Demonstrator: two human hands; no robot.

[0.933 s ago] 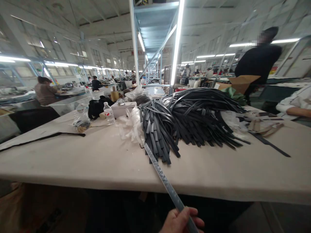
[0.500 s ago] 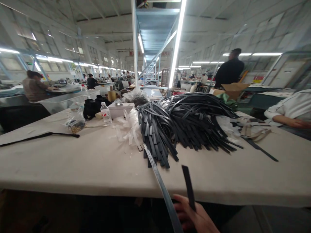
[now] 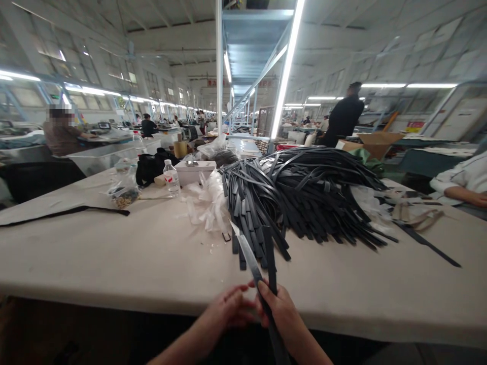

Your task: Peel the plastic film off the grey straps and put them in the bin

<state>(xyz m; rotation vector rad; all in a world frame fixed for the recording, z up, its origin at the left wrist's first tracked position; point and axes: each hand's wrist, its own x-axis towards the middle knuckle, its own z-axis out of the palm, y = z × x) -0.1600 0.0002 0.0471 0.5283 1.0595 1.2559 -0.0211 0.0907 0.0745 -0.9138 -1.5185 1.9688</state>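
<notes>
A long dark strap point(image 3: 247, 256) runs up from my hands, and its two ends point at the strap pile. My right hand point(image 3: 283, 312) grips it at the table's near edge, with both lengths passing through the fist. My left hand point(image 3: 228, 309) sits just to the left, its fingertips pinching the same strap below the grey, shiny length. Right behind the strap ends, a big heap of black straps point(image 3: 304, 195) lies across the middle of the cloth-covered table point(image 3: 114, 253).
Crumpled clear plastic point(image 3: 207, 203), a white box point(image 3: 194, 171), a water bottle point(image 3: 171, 178), a black bag point(image 3: 152, 167) and a bag of small parts point(image 3: 124, 195) lie left of the heap. A single strap point(image 3: 64, 215) lies far left. A seated person's arm point(image 3: 462, 185) rests at right.
My hands rose into view over the table edge. The left hand joined the right on the strap, and the strap's two ends came together, folded upward.
</notes>
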